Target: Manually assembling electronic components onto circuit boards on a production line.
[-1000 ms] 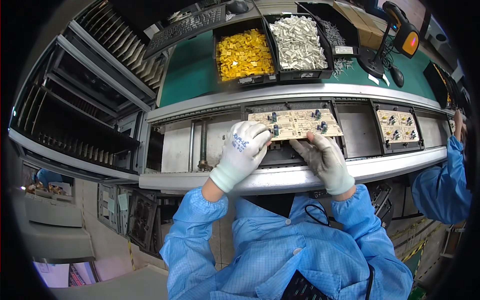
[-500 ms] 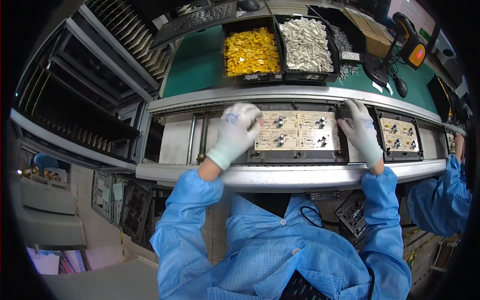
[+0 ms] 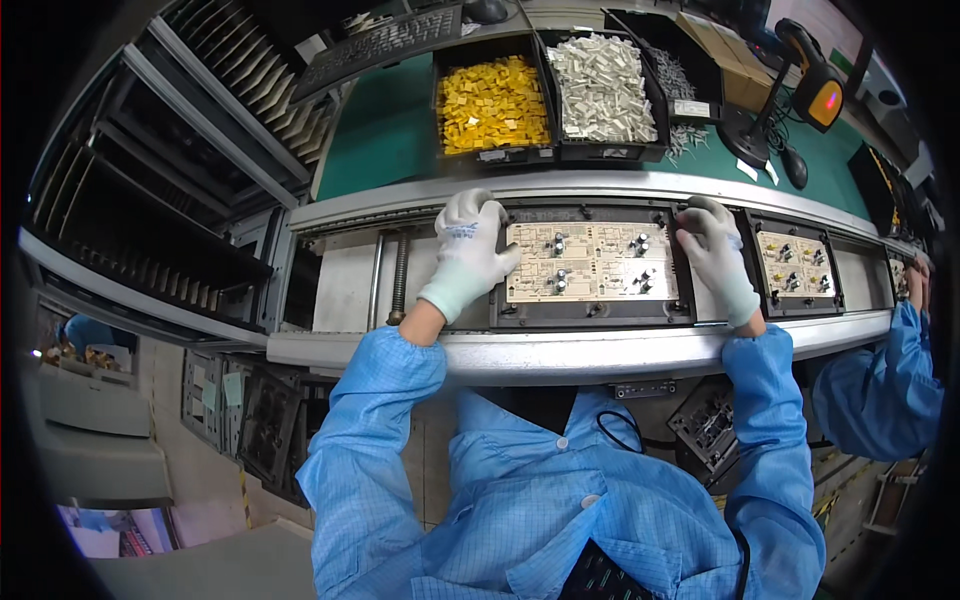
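Board [image 3: 592, 265] now flat beside left grip [image 3: 470, 245]

Circuit board [image 3: 590, 262] lies framed; left hand [image 3: 470, 240], right hand [image 3: 716, 245] alongside.

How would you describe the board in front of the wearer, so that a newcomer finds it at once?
Find the long silver-edged track crossing the picture. On it, below the bin of white pieces, a black tray carries the pale board. Unlike the next board to its right, it looks larger and lacks that one's yellow parts.
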Tool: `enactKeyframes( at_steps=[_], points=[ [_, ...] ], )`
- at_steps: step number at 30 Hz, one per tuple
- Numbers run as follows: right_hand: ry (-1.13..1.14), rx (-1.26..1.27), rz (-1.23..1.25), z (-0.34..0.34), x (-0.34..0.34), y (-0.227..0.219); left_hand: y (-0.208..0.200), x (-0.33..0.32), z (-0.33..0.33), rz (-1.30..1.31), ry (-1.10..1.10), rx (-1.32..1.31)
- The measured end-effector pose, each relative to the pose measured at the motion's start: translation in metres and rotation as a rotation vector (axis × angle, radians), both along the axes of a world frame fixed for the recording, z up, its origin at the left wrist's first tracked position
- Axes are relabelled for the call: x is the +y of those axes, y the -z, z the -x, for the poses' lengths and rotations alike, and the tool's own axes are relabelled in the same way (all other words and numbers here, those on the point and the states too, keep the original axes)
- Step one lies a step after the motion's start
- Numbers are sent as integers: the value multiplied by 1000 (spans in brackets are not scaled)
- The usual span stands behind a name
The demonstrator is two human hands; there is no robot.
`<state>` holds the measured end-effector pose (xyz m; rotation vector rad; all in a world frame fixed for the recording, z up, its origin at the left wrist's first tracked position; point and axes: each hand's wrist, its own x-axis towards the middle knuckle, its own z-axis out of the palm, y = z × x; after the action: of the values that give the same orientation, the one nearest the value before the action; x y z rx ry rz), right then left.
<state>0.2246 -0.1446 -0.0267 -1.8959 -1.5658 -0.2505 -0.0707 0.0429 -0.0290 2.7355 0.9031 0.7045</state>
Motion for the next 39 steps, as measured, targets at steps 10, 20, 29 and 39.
enactKeyframes(
  at_steps=[10, 20, 29, 39],
  points=[
    [-411, -45, 382, 9, -50, -43, -8, -9, 2, 6, -49, -170],
    [-664, 217, 529, -25, -7, -45, -22, -26, 44, 169, 378, 121],
    [-5, 216, 78, -113, 55, -25, -21, -15, 16, -138, 548, 122],
    [78, -468, 300, -133, 111, -8, -27, -8, 35, 90, 547, -43]
  ],
)
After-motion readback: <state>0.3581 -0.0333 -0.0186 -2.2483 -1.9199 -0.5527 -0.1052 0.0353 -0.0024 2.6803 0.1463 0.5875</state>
